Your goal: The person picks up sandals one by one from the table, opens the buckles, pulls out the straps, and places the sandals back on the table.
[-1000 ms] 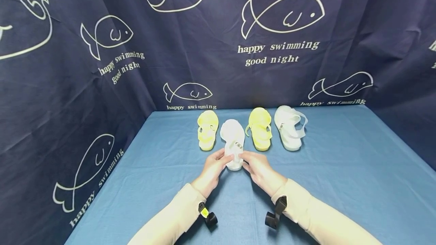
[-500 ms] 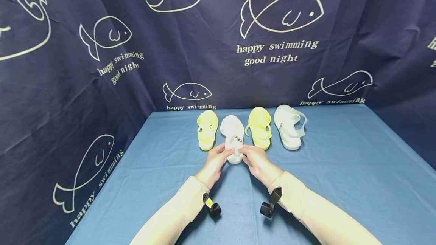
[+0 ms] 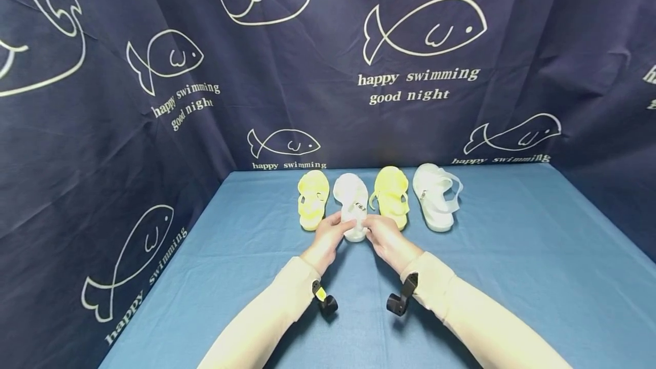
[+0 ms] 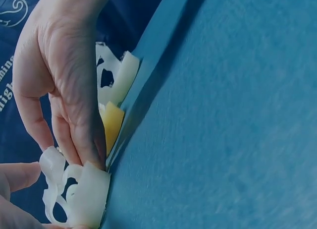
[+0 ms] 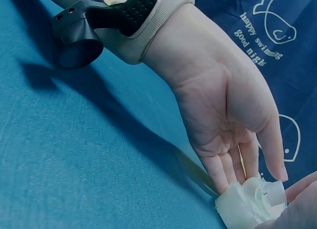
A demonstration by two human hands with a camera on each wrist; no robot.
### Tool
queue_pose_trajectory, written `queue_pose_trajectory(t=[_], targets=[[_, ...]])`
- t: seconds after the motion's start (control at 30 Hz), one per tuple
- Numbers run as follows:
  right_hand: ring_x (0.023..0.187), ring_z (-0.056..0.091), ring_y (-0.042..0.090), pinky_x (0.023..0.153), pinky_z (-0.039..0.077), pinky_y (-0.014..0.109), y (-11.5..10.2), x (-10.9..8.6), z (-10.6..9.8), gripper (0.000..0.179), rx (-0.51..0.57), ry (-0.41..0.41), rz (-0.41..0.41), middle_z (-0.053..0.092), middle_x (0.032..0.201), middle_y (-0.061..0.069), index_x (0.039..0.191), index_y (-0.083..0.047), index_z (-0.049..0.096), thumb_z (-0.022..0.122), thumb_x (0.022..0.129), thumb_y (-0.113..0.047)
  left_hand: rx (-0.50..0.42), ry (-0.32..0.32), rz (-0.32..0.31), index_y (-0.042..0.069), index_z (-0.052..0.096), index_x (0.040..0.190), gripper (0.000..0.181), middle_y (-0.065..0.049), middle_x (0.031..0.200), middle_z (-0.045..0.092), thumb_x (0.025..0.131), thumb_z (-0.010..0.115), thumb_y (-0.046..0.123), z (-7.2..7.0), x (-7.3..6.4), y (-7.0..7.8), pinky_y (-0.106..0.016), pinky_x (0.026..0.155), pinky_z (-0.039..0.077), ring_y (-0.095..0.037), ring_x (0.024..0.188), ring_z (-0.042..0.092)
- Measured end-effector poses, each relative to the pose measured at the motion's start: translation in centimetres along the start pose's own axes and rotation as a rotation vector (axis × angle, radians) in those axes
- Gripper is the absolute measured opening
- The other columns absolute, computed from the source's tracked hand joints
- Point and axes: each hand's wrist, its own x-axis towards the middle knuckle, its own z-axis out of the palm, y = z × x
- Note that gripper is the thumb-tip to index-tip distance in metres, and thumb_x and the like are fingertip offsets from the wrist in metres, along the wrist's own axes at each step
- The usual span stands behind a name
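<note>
A white sandal (image 3: 351,188) lies toe away in the head view, its heel end between my two hands. From its left side my left hand (image 3: 327,242) grips it, thumb over the strap. My right hand (image 3: 389,239) pinches the other side, thumb also on top and fingers along the sole's edge. The left wrist view shows the sandal (image 4: 91,197) close up near the cloth, with my right hand (image 4: 69,85) reaching down to it. In the right wrist view my left hand (image 5: 223,100) holds the sandal (image 5: 242,206); the toe is hidden there.
A yellow sandal (image 3: 313,189) stands to the left. To the right are another yellow sandal (image 3: 392,189) and a second white sandal (image 3: 431,198) with its strap sticking out. The blue cloth (image 3: 246,226) ends at a dark fish-print curtain (image 3: 318,90).
Both hands have pushed the white sandal a little away from me, so it now sits nearly level with the others. The other sandals have stayed in place.
</note>
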Motion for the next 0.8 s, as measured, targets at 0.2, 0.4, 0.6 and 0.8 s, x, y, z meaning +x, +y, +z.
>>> queue_pose_trajectory(t=[0.2, 0.4, 0.6, 0.8], targets=[[0.075, 0.045, 0.011, 0.081, 0.044, 0.027, -0.3, 0.5, 0.2, 0.014, 0.002, 0.061, 0.003, 0.046, 0.081, -0.001, 0.083, 0.001, 0.057, 0.049, 0.082, 0.014, 0.012, 0.001, -0.002, -0.005, 0.056, 0.13, 0.048, -0.022, 0.13, 0.06, 0.087, 0.069, 0.011, 0.2, 0.9, 0.2, -0.044, 0.11, 0.037, -0.031, 0.122, 0.055], [0.071, 0.054, 0.008, 0.071, 0.044, 0.021, 0.1, 1.1, 0.6, 0.04, 0.01, 0.092, 0.009, 0.062, 0.106, 0.011, 0.12, 0.009, 0.057, 0.049, 0.081, 0.014, 0.0, 0.026, 0.002, -0.003, 0.055, 0.132, 0.05, -0.021, 0.132, 0.059, 0.086, 0.07, 0.011, 0.5, 1.5, -0.1, -0.044, 0.11, 0.038, -0.031, 0.124, 0.054], [0.084, 0.048, 0.006, 0.066, 0.038, 0.016, 0.1, 1.6, 1.0, 0.066, -0.054, 0.083, 0.01, 0.025, 0.158, 0.016, 0.147, 0.005, 0.03, 0.046, 0.083, 0.011, -0.011, 0.04, -0.014, -0.002, 0.05, 0.137, 0.057, -0.021, 0.14, 0.052, 0.086, 0.071, 0.013, 0.7, 2.0, -0.3, -0.044, 0.113, 0.034, -0.032, 0.131, 0.048], [0.044, 0.024, 0.002, 0.049, 0.029, 0.014, 0.2, 2.0, 1.0, 0.065, -0.06, 0.098, 0.004, 0.03, 0.156, 0.015, 0.147, 0.004, 0.033, 0.046, 0.083, 0.01, -0.023, 0.064, -0.027, -0.003, 0.043, 0.142, 0.063, -0.022, 0.143, 0.048, 0.087, 0.07, 0.013, 0.9, 2.0, -0.2, -0.044, 0.114, 0.034, -0.033, 0.133, 0.046]])
